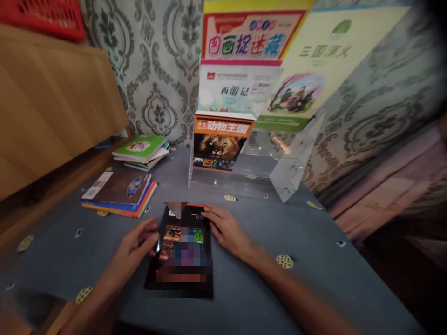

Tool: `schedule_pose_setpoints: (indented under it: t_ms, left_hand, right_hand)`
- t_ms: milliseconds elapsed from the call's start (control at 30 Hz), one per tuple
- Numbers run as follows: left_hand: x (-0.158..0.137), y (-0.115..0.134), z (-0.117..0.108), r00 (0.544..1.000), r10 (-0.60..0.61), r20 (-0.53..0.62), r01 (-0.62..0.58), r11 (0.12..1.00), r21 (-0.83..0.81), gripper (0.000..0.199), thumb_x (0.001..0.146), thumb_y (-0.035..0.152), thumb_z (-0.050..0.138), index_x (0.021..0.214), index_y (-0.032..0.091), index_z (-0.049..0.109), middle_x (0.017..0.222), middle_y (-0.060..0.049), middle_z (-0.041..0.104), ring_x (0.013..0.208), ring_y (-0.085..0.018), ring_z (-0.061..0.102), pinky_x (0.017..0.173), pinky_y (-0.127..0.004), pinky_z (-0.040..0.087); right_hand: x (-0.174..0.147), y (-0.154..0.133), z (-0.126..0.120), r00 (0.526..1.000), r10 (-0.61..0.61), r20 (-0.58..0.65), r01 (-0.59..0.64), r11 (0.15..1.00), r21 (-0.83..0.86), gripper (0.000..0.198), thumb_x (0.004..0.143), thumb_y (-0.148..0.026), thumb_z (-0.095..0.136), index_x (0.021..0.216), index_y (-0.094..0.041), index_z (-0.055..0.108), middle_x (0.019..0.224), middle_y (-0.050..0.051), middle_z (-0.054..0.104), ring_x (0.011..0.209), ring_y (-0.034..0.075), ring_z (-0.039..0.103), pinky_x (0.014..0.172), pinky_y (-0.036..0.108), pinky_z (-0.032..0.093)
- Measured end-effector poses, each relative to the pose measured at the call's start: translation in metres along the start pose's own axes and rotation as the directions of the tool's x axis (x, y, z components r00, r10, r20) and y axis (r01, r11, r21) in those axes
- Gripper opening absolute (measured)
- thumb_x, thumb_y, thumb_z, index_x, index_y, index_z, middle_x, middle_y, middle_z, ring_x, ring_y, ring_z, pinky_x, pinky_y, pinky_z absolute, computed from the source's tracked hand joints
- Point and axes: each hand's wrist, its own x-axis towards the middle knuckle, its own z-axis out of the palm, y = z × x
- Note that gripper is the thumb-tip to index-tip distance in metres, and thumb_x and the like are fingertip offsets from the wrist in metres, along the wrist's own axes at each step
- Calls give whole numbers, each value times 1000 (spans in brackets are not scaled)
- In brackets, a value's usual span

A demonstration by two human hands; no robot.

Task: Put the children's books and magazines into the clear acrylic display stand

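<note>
A dark book (185, 216) with small colour pictures on its cover lies flat on the table, and part of its cover is blurred out by blocks. At its upper right corner, my right hand (228, 230) has its fingertips on the cover and the thumb by the edge. Close to the book's left edge is my left hand (138, 242), fingers loosely bent and apart from the thumb, with nothing visible between them.
Beyond the book stands a clear acrylic rack (286, 181) holding several books, among them one with a lion cover (216, 144). To the left are a stack with a brown book (120, 186) and another topped by a green book (139, 145). A wooden cabinet (59, 102) flanks the patterned tablecloth (254, 223).
</note>
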Motion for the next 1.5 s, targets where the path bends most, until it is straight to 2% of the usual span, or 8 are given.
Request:
schedule_pose_setpoints:
  t_ms: [233, 433, 633, 833, 1000, 1167, 1333, 1500]
  left_hand:
    - [17, 31, -4, 959, -274, 74, 282, 951, -131, 89, 47, 57, 91, 121, 16, 61, 127, -18, 66, 104, -29, 68, 46, -21, 35]
    - [23, 31, 10, 948, -249, 200, 253, 967, 3, 80, 43, 66, 91, 102, 16, 69, 69, 1, 62, 57, -9, 47, 43, -17, 18]
    - [26, 51, 33, 914, -127, 387, 122, 992, 36, 72, 54, 73, 84, 95, 16, 69, 68, 2, 61, 48, -7, 42, 39, -19, 23]
    - [24, 104, 31, 879, 284, 383, -321, 946, 35, 61, 75, 66, 74, 114, 19, 72, 79, -3, 70, 61, -16, 58, 48, -23, 43]
    - [6, 120, 17, 740, 601, 303, -665, 722, 191, 37, 92, 49, 62, 119, 27, 75, 108, -7, 77, 105, -30, 69, 97, -45, 54]
    - [14, 53, 6, 556, 630, 542, -826, 489, 280, 38, 99, 22, 46, 121, 34, 75, 137, -3, 68, 139, -28, 53, 118, -51, 40]
    - [19, -4, -7, 629, 439, 641, -767, 483, 422, 61, 93, 6, 40, 140, 39, 60, 154, 0, 53, 145, -25, 47, 121, -55, 36]
    - [31, 1, -7, 689, 456, 563, -721, 512, 468, 44, 98, 19, 44, 136, 30, 64, 143, -6, 64, 134, -26, 58, 116, -51, 43]
  right_hand:
    - [1, -3, -4, 1000, 11, 11, -11, 999, -31, 47, 89, -2, 49, 129, -18, 67, 134, 15, 67, 131, 27, 60, 109, 50, 51]
    - [0, -8, -13, 1000, 7, 24, -7, 1000, 5, 52, 87, 1, 49, 131, -20, 65, 134, 12, 67, 132, 24, 58, 114, 47, 46]
    - [-4, -3, -8, 977, 176, -117, -149, 967, 207, 57, 91, -8, 45, 148, -16, 48, 143, 17, 58, 130, 26, 58, 111, 49, 48]
    - [6, 2, -13, 908, 417, -38, -218, 548, 808, 47, 99, -52, 48, 130, -19, 60, 102, 11, 73, 86, 23, 71, 72, 37, 60]
    - [11, -10, -45, 940, 323, 106, -194, 252, 948, 68, 100, -69, 22, 114, -19, 66, 118, 16, 73, 106, 25, 72, 80, 39, 61]
    - [10, -10, -49, 948, 309, 75, -195, 378, 905, 73, 99, -72, 22, 109, -18, 70, 118, 16, 75, 113, 26, 71, 99, 45, 55]
    - [7, -11, -28, 968, 234, 90, -231, 696, 679, 51, 92, -64, 56, 94, -17, 76, 95, 11, 79, 90, 25, 74, 83, 40, 58]
    - [6, -21, -29, 972, 234, -14, -222, 938, 268, 29, 99, -30, 49, 97, -20, 76, 98, 8, 79, 90, 24, 72, 91, 44, 54]
